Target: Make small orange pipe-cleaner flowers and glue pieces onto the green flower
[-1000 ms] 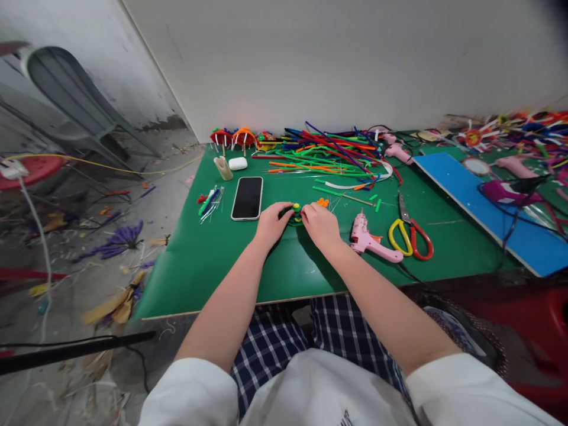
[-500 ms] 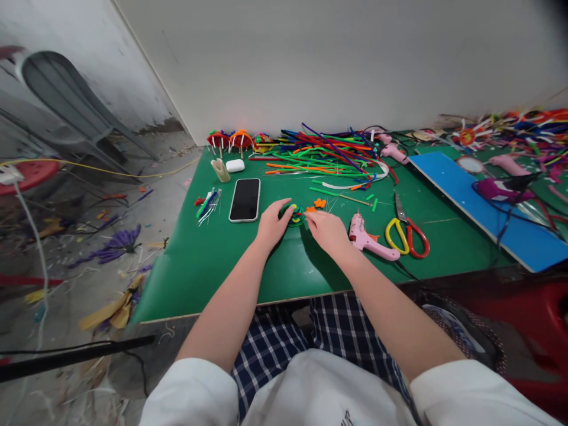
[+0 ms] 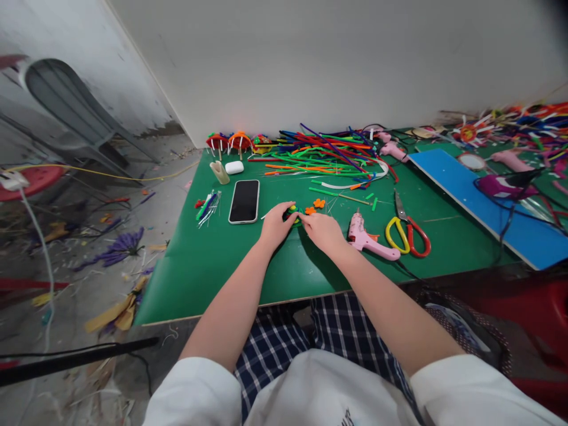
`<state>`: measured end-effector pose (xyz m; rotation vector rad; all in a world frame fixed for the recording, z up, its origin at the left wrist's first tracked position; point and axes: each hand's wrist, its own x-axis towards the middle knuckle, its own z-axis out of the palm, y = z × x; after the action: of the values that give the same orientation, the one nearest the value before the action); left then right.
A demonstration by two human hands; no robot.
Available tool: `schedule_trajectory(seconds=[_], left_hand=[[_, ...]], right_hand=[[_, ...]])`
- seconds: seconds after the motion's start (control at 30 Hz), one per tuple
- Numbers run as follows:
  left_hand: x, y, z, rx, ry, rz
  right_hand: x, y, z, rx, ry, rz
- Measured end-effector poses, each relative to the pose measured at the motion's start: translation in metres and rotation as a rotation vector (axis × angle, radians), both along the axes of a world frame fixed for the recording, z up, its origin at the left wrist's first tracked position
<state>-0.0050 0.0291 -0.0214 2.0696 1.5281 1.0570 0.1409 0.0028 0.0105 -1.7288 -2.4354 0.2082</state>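
Note:
Between my two hands, low over the table, is a small green coiled pipe-cleaner piece with yellow in it, mostly covered by fingers. My left hand wraps round its left side, with the thumb toward the middle. From the right, my right hand presses its closed fingertips against the piece, close to the left thumb. A thin white stem pokes out left of my left hand. Two orange flower shapes lie just beyond my right hand. A pink hot glue gun rests to the right of it.
Scissors with yellow and red handles lie farther right. A phone, a white case and cut stems are on the left. Pipe cleaners are heaped at the back. A blue board crosses the right side.
My hands have drawn closer together over the green coil, hiding more of it. The left thumb and right fingertips now nearly meet. A white stem shows beside my left hand.

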Motion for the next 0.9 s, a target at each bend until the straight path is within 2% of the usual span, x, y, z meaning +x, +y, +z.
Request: schedule_trajectory(seconds=[0.17,0.3,0.37,0.43,0.53,0.7,0.8,0.9], left_hand=[[0.001,0.000,0.001,-0.008,-0.010,0.003],[-0.006,-0.004,0.007,0.025,-0.099,0.041],[-0.013,-0.009,0.012,0.097,-0.128,0.098],[-0.019,-0.017,0.015,0.178,-0.061,0.148],[-0.022,-0.029,0.016,0.248,0.072,0.135],[-0.014,-0.037,0.007,0.300,0.275,0.020],[-0.010,-0.037,0.003,0.363,0.388,-0.002],[-0.006,-0.036,0.002,0.440,0.483,-0.013]], right_hand=[[-0.001,0.000,0.000,0.006,0.007,0.013],[0.011,-0.003,0.008,0.049,0.080,0.015],[0.027,-0.008,0.014,0.106,0.198,0.001],[0.049,-0.016,0.018,0.149,0.296,-0.040],[0.087,-0.033,0.018,0.196,0.369,-0.160],[0.138,-0.057,-0.001,0.363,0.389,-0.270],[0.152,-0.064,-0.017,0.487,0.322,-0.267],[0.155,-0.066,-0.027,0.515,0.283,-0.239]])
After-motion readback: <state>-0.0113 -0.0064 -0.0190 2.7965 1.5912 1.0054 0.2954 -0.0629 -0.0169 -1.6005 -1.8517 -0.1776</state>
